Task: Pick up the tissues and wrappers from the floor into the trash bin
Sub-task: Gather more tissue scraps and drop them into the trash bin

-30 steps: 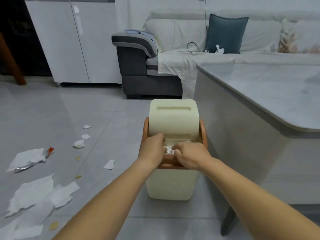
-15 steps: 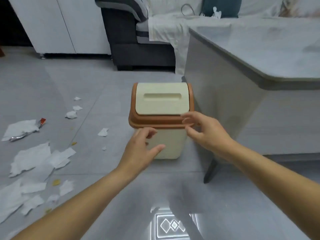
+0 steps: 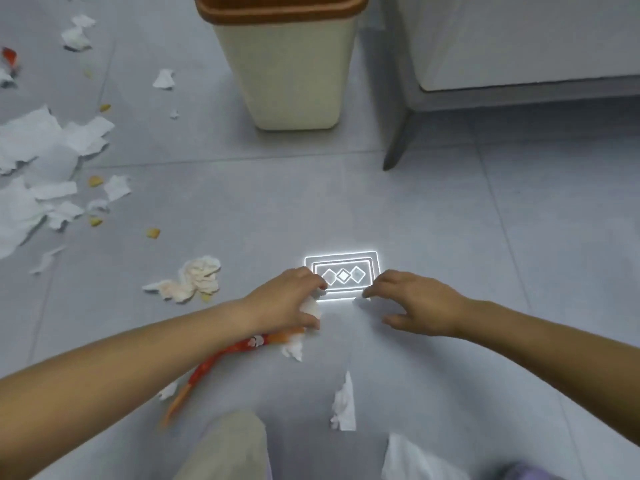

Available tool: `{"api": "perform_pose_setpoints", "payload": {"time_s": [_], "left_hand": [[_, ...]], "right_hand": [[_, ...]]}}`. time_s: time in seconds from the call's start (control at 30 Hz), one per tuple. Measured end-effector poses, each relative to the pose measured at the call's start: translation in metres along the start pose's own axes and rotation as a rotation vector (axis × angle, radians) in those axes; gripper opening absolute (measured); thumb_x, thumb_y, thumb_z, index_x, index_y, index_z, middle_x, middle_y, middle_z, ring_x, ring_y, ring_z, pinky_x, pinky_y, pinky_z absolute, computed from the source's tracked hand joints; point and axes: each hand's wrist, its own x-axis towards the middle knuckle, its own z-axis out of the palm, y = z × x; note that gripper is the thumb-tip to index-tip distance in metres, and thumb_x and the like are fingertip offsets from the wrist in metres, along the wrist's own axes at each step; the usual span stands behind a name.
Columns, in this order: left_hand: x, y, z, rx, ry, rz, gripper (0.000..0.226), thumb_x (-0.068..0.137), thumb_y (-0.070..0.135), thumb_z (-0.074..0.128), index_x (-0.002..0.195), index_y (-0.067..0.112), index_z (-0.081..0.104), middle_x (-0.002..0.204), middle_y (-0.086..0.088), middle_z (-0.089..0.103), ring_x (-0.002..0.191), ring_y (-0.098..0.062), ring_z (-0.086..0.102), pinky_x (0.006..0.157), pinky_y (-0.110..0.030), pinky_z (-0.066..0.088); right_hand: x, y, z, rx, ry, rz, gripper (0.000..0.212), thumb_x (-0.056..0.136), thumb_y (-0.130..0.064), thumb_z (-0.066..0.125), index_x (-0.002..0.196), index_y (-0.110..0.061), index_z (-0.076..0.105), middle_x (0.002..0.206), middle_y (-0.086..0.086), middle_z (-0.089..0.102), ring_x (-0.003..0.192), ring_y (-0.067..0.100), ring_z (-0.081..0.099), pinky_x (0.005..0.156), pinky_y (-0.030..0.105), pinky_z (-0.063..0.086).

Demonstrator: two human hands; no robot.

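Now that both hands have dropped away from the trash bin, where they were a second ago, and the view has tipped down to the floor, one load looks delivered and a fresh pick-up is beginning. Well on the near side of the bin, a torn tissue scrap lies by the person's knee. A little closer to the bin, a red-orange wrapper runs under the left forearm. The left hand is curled down on a white tissue, fingers and thumb closing round it. The right hand, beside it, hovers with fingers loosely bent and holds nothing. Left of them and nearer the bin sits a crumpled stained tissue. Farther on, to the bin's left, torn tissues lie thickly strewn. The bin stands upright by the bench leg; its lid is out of frame. Judging by the litter, most of the job remains.
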Motion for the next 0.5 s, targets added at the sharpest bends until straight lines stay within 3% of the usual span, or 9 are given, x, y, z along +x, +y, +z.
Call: {"api": "perform_pose_setpoints", "payload": {"time_s": [0.1, 0.3, 0.43, 0.5], "left_hand": [[-0.016, 0.003, 0.014, 0.182, -0.088, 0.069, 0.061, 0.066, 0.046, 0.071, 0.119, 0.026, 0.048, 0.122, 0.002, 0.045, 0.114, -0.019, 0.04, 0.09, -0.033, 0.044], [-0.048, 0.033, 0.06, 0.409, -0.219, 0.425, 0.047, 0.081, 0.044, 0.059, 0.121, 0.021, 0.047, 0.131, -0.006, 0.045, 0.115, -0.027, 0.044, 0.088, -0.04, 0.044], [-0.04, 0.054, 0.079, 0.483, -0.268, 0.48, 0.041, 0.084, 0.037, 0.055, 0.121, 0.021, 0.046, 0.127, -0.007, 0.049, 0.107, -0.03, 0.048, 0.086, -0.04, 0.042], [-0.038, 0.057, 0.081, 0.531, -0.279, 0.548, 0.038, 0.083, 0.035, 0.055, 0.118, 0.023, 0.048, 0.122, -0.005, 0.053, 0.101, -0.027, 0.052, 0.084, -0.038, 0.044]], "right_hand": [[-0.021, -0.005, 0.041, -0.024, -0.132, -0.06, 0.052, 0.084, -0.036, 0.058, 0.132, -0.033, 0.041, 0.135, -0.005, 0.039, 0.121, 0.015, 0.044, 0.09, 0.034, 0.046], [-0.068, -0.002, 0.101, -0.197, -0.363, -0.274, 0.051, 0.087, -0.043, 0.052, 0.132, -0.023, 0.038, 0.135, 0.006, 0.038, 0.11, 0.029, 0.049, 0.085, 0.039, 0.043], [-0.081, 0.0, 0.114, -0.166, -0.339, -0.289, 0.055, 0.089, -0.057, 0.038, 0.131, -0.022, 0.038, 0.133, 0.008, 0.038, 0.111, 0.028, 0.047, 0.084, 0.039, 0.042], [-0.083, 0.0, 0.115, -0.151, -0.329, -0.299, 0.054, 0.088, -0.051, 0.049, 0.133, -0.024, 0.036, 0.131, 0.008, 0.039, 0.107, 0.028, 0.047, 0.082, 0.039, 0.043]]}}
